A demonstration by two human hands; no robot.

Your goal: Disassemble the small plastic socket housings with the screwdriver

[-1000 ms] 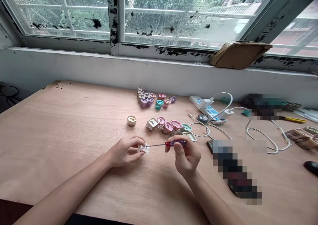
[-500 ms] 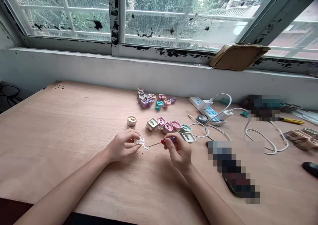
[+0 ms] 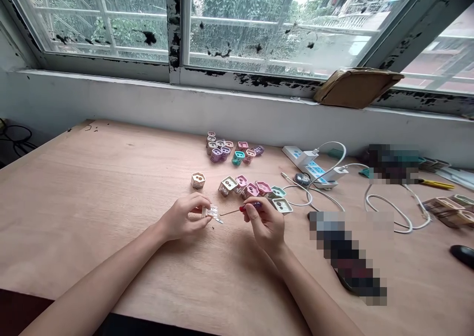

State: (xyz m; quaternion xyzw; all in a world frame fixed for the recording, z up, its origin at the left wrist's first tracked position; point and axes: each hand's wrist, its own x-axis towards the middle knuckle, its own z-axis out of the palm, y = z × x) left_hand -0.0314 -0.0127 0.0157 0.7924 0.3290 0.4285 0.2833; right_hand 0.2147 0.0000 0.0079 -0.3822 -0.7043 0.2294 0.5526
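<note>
My left hand (image 3: 184, 218) pinches a small clear plastic part (image 3: 210, 212) just above the wooden table (image 3: 92, 188). My right hand (image 3: 264, 223) grips a small screwdriver (image 3: 244, 209) with a red and purple handle; its thin shaft points left, the tip close to the clear part. A tiny metal piece (image 3: 219, 221) lies on the table just below the clear part. A single cream socket housing (image 3: 198, 180) stands beyond my left hand.
A row of pastel socket housings (image 3: 255, 189) lies beyond my hands, with a second cluster (image 3: 231, 149) near the wall. A white power strip (image 3: 309, 166) with cables (image 3: 388, 207) sits right. Cardboard (image 3: 353, 84) rests on the windowsill.
Both hands have drawn slightly away from me and closer together. The screwdriver, level a second ago, now tilts with its tip down toward the clear part. A small metal piece now lies on the table.
</note>
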